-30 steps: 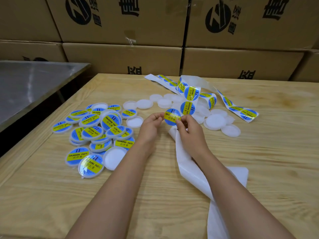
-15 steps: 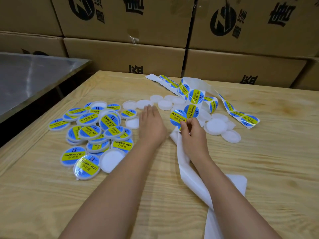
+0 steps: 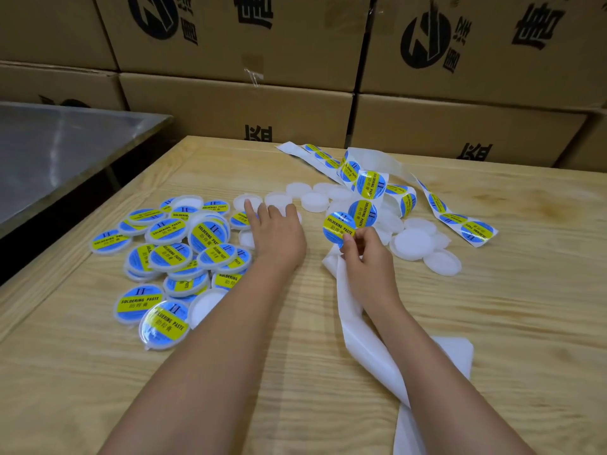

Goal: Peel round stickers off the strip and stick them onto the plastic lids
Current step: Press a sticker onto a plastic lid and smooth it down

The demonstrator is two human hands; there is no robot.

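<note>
Head: left hand (image 3: 279,236) spread flat; right hand (image 3: 369,259) pinches sticker (image 3: 338,225).

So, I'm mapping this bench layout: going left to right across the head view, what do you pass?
Steel table → pile of stickered lids → left hand → sticker pinched by the right hand → cluster of bare lids → far end of the sticker strip.

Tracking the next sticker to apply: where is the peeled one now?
Head view, right of centre: the peeled sticker is pinched by the right hand, just below the sticker strip and left of the bare white lids.
</note>
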